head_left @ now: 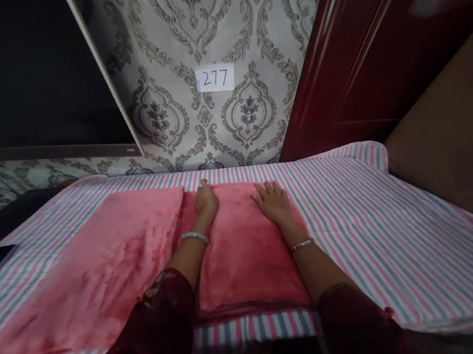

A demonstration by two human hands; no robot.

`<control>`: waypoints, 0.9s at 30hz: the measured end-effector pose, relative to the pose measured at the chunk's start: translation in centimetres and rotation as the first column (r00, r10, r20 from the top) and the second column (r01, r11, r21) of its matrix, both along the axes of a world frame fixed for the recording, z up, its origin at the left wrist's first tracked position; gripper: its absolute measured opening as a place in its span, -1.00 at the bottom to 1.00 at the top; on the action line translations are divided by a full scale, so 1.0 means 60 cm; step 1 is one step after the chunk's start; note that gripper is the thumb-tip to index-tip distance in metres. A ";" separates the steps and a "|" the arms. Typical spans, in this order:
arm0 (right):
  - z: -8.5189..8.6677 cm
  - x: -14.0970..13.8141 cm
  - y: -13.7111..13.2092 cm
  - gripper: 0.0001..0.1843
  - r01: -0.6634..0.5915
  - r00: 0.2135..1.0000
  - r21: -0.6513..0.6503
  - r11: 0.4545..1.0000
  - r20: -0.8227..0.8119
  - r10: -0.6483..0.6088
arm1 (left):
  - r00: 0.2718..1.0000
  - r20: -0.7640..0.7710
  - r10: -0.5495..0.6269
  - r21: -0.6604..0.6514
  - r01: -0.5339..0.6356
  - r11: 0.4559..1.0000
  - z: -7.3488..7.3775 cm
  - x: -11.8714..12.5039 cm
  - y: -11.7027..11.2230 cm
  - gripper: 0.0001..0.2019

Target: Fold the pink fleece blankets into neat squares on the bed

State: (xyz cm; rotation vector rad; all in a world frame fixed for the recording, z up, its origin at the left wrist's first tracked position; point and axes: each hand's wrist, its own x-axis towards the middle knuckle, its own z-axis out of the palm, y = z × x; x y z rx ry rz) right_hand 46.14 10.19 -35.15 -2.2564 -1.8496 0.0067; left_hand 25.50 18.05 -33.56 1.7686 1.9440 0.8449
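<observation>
Both my hands rest on a folded pink plush cloth point(246, 256) lying on a striped sheet point(382, 239). My left hand point(205, 199) presses down near the cloth's far edge with its fingers held together, only partly visible. My right hand point(272, 201) lies flat on the cloth with its fingers spread. Each wrist carries a silver bangle. A second, wider pink plush cloth point(101, 268) lies spread flat to the left, its edge meeting the folded one.
The pink, grey and white striped sheet covers a bed or table. Behind it is patterned grey wallpaper with a white label point(215, 78) reading 277. A dark screen point(26, 76) hangs at the left, a dark red wooden door point(376, 50) stands at the right.
</observation>
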 end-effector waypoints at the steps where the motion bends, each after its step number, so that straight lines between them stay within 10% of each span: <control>1: 0.000 0.000 0.001 -0.34 0.003 1.000 0.000 1.000 0.001 -0.003 | 1.000 -0.002 -0.006 -0.005 0.006 1.000 0.001 0.000 -0.001 -0.51; 13: 0.026 -0.004 -0.016 -0.36 -0.007 1.000 -0.022 1.000 -0.011 0.007 | 0.982 0.179 -0.067 -0.094 0.085 0.992 0.043 -0.043 -0.020 -0.32; 20: 0.067 -0.044 -0.089 -0.34 -0.138 0.989 -0.024 0.990 -0.063 0.136 | 0.946 0.253 -0.200 0.028 0.200 0.979 0.013 -0.066 -0.131 -0.32; 27: 0.017 -0.098 -0.163 -0.31 -0.194 0.978 -0.069 0.979 0.064 0.199 | 0.968 0.189 -0.164 0.069 0.154 0.986 -0.017 -0.058 -0.177 -0.31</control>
